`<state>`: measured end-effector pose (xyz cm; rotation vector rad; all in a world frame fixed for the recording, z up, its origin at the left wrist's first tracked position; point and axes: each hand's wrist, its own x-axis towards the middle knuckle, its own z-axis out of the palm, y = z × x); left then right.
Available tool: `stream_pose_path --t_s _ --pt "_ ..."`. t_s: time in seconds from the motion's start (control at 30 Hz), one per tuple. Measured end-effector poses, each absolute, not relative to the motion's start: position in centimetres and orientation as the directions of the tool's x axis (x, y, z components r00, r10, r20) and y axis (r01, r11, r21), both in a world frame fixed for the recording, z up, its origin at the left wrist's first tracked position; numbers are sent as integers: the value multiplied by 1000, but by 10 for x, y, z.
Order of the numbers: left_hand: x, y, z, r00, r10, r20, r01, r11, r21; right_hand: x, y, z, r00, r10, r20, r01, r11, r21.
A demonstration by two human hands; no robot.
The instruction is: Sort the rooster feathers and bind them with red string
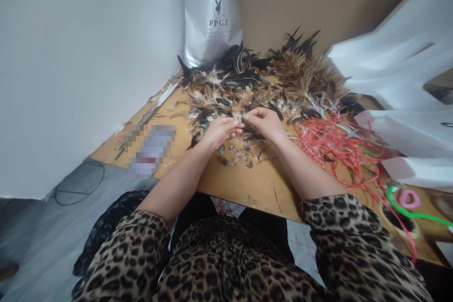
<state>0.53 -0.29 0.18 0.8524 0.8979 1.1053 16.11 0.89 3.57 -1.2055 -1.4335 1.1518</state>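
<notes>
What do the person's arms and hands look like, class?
The left sleeve and right sleeve are leopard print, dark spots on tan, leaving the forearms bare. The left hand and right hand wear no gloves; no wristwatch shows.

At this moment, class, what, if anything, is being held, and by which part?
What looks like a small feather tuft, pinched between the left grip and right grip. Which part is held is too small to tell.

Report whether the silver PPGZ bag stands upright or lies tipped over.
Upright: the silver bag stands tall behind the feathers, its printed rabbit above level lettering.
</notes>
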Motion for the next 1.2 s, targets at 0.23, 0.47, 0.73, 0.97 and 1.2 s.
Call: stream_pose_path --t_s 0.23,0.47,0.73,0.97,1.2 --pt "14 -9 11 53 996 -74 -161 81 984 162 3 35 -201 934 295 553 357 -753" --pt "8 -5 7 147 979 -144 -353 188 917 161 10 28 -164 980 114 209 147 -967" --pt "5 -5 9 245 949 -199 -442 292 848 157 12 22 -156 988 3 -8 2 -1000" --pt "6 -4 6 275 941 -196 -429 303 851 156 5 32 -129 983 129 226 156 -962" --pt "5 -3 3 246 960 -136 -384 225 895 158 7 29 -201 979 27 57 39 -998"
